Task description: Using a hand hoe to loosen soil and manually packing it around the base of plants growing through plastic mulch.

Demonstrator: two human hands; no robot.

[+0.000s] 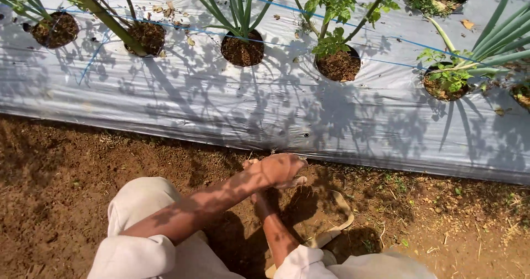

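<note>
Pale sleeves (138,254) fill the bottom edge, and a bent knee in light trousers (144,199) rises just above them on the left. From there the left forearm runs up and to the right over bare brown soil (55,190), ending in the left hand (279,169), which hangs low at the foot of the silver plastic mulch sheet (248,113). Its fingers (298,181) are curled down toward the ground; whether they grip anything cannot be told. The right forearm crosses beneath it, and the right hand (257,197) is almost wholly hidden under the left wrist, so the state of its fingers cannot be told either. Just right of both arms a light sandal (338,224) lies on the soil.

Along the sheet, round planting holes hold dark earth: a far-left hole (54,29), one with a thick stalk (146,37), one with long narrow leaves (242,50), one with a broad-leaved seedling (338,65), and one with small weeds (443,84). A blue line (386,37) runs across the sheet.
</note>
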